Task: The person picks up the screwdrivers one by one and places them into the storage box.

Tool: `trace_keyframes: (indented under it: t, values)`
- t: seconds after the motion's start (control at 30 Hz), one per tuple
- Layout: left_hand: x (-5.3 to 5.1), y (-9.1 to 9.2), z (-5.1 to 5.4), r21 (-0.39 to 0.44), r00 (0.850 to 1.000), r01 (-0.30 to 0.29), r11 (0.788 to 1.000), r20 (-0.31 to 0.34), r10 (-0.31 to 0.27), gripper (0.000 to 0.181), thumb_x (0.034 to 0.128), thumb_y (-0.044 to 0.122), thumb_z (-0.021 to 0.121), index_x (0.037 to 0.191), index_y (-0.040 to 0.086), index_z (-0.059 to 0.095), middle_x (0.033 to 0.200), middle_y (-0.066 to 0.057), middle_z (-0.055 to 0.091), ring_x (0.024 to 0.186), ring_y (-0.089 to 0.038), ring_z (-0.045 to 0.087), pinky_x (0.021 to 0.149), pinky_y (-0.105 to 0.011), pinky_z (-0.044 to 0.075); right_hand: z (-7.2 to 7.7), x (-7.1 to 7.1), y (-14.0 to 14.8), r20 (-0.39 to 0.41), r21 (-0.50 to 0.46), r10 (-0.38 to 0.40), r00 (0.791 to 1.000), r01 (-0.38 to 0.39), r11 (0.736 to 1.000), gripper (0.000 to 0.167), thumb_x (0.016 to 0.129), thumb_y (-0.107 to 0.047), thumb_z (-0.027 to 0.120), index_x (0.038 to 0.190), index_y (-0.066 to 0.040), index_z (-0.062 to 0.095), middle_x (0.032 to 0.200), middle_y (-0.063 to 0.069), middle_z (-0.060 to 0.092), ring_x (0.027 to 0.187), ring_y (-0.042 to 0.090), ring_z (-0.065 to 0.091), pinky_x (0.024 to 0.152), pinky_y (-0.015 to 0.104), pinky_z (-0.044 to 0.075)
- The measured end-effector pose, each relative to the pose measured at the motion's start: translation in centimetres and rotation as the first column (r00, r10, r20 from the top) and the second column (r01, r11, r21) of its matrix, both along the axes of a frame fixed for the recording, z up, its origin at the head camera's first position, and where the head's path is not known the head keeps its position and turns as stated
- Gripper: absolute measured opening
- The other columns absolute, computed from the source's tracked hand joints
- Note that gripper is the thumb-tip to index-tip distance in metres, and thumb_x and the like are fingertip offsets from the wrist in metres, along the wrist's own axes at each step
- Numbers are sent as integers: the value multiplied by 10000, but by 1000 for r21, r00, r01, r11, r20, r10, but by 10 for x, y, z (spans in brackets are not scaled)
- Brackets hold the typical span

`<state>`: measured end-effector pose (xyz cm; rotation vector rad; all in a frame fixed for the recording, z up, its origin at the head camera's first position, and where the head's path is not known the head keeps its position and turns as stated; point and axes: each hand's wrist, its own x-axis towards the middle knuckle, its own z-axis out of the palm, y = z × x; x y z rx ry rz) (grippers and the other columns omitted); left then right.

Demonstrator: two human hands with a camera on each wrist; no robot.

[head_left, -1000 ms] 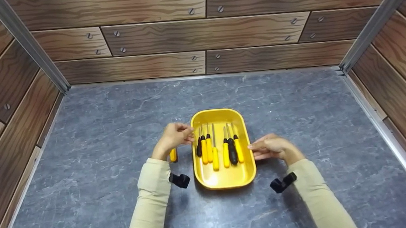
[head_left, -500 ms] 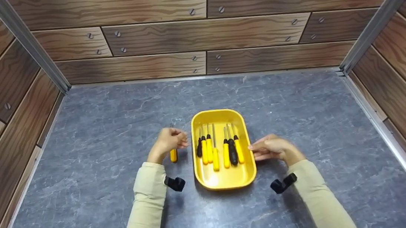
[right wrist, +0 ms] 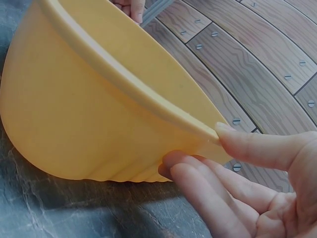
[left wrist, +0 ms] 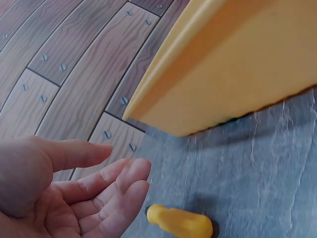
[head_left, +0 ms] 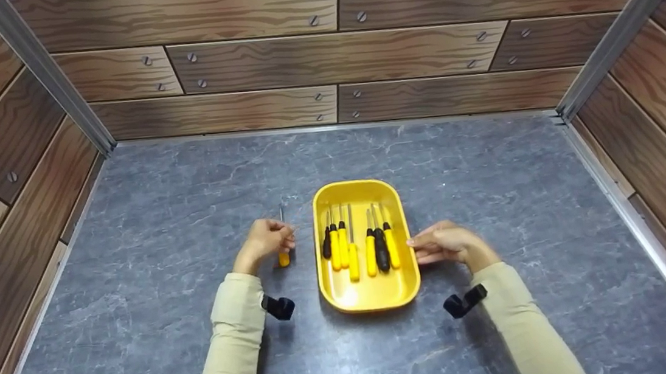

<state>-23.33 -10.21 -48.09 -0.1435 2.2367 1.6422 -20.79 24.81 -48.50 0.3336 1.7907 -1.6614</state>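
Note:
A yellow plastic tray (head_left: 371,296) stands in the middle of the table, with several screwdrivers in two groups inside, such as the black-handled one (head_left: 382,255). Left of it lies another screwdriver (head_left: 284,259) with a yellow handle, shaft pointing away. Over this screwdriver hovers my left hand (head_left: 266,237), partly covering it. In the left wrist view its thumb and bent fingers stand apart with nothing between them, near the yellow handle (left wrist: 181,222). My right hand (head_left: 451,241) holds the tray's right side, thumb at the rim and fingertips against the outer wall (right wrist: 99,124).
Grey marbled tabletop (head_left: 186,183) surrounds the tray. Wood-patterned panels (head_left: 333,58) enclose the back and both sides, with metal rails (head_left: 650,248) along the edges. A black wrist mount (head_left: 278,307) sits on each sleeve.
My left hand has moved away from the tray's left rim, leftward and slightly nearer, to above the loose screwdriver. The right hand and tray have stayed in place.

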Motion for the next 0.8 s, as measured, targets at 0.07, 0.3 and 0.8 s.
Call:
trace_keyframes:
  t: [0.07, 0.3, 0.8]
  values:
    - [0, -3, -1, -3, 1000, 1, 1000, -1, -1, 277, 954, 48, 532, 1100, -181, 590, 689, -53, 660, 570, -53, 605, 576, -200, 585, 0, 0, 0, -3, -3, 11, 1000, -11, 1000, 147, 872, -75, 683, 982, 21, 674, 744, 9, 751, 676, 108, 716, 713, 255, 630]
    - [-5, -18, -24, 40, 998, 9, 999, -64, -6, 208, 922, 111, 615, 957, -84, 678, 706, -87, 693, 574, -94, 639, 567, -235, 602, -2, -1, -1, 3, 6, 9, 1000, -9, 1000, 140, 875, -68, 674, 985, 19, 671, 732, 14, 748, 673, 111, 717, 716, 257, 630]
    - [7, -18, -12, -453, 997, -67, 889, -58, 46, 168, 852, 156, 664, 866, -12, 676, 677, -106, 734, 445, -29, 535, 438, -127, 433, -2, -1, 0, 6, 32, -5, 1000, 4, 999, 207, 872, -78, 681, 1038, 38, 639, 724, 15, 740, 665, 110, 715, 714, 251, 629]
